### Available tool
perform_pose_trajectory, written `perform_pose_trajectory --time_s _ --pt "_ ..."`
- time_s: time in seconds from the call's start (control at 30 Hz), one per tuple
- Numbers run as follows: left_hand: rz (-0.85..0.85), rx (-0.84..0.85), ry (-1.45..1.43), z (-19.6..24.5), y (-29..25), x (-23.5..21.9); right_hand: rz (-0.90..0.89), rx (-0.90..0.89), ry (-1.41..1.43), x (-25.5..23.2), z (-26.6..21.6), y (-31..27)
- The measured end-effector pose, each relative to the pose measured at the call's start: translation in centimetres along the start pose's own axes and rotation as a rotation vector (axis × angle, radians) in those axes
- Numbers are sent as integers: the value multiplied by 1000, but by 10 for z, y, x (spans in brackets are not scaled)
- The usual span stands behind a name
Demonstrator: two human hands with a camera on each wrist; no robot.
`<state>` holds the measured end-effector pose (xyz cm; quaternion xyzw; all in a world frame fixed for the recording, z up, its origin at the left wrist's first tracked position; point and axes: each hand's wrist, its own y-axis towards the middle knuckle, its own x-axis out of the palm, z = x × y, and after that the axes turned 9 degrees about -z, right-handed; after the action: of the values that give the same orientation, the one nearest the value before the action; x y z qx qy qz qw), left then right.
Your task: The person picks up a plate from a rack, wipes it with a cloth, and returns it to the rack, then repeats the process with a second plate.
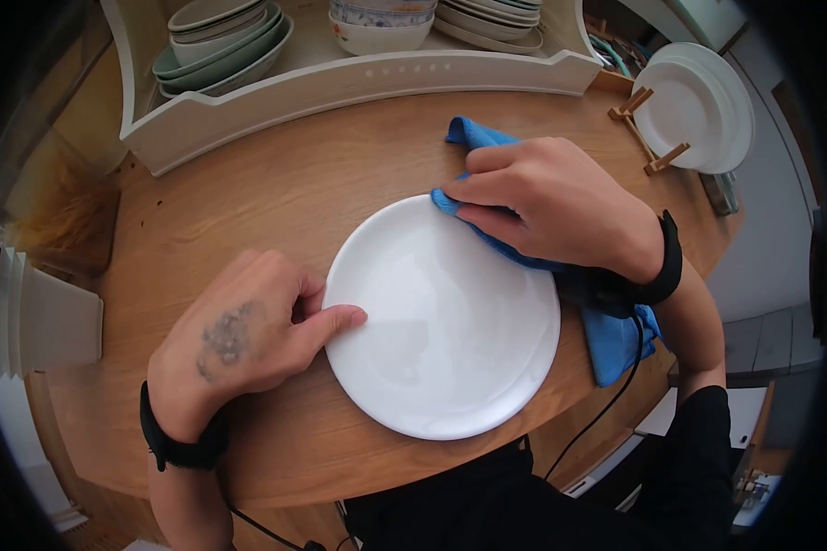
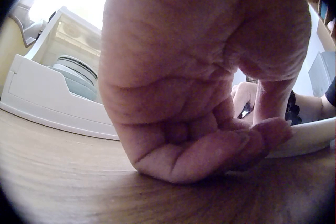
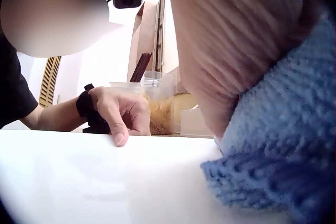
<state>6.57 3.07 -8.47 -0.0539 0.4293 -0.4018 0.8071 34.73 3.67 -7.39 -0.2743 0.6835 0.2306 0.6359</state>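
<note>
A white plate (image 1: 441, 321) lies on the wooden table. The left hand (image 1: 248, 326) grips its left edge, thumb on top of the rim and the other fingers curled low at the side; in the left wrist view that hand (image 2: 199, 87) rests on the wood beside the plate (image 2: 307, 137). At the plate's upper right edge, the right hand (image 1: 560, 202) pinches a blue cloth (image 1: 476, 136) against the rim. The cloth (image 3: 283, 119) hangs under the right hand (image 3: 236, 40) in the right wrist view, touching the plate (image 3: 105, 182). Part of the cloth is hidden beneath the palm.
A cream shelf (image 1: 340, 87) with stacked bowls (image 1: 220, 46) stands at the back. White plates (image 1: 689, 110) stand in a wooden rack (image 1: 648, 138) at right. White containers (image 1: 55, 317) and a clear container (image 1: 64, 216) are at left. A cable (image 1: 597, 413) hangs from the right wrist.
</note>
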Motion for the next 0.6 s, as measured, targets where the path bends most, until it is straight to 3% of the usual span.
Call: perform_pose_trajectory --time_s 0.13,0.37,0.53,0.6 --pt "13 20 8 -1 -1 0 124 -198 -66 12 -6 17" --pt "33 41 3 -4 0 2 44 -319 -28 11 -29 30" --pt "37 53 24 0 -2 -1 39 -298 12 11 -24 28" --pt "22 27 20 3 -2 -1 11 -209 -107 10 -23 24"
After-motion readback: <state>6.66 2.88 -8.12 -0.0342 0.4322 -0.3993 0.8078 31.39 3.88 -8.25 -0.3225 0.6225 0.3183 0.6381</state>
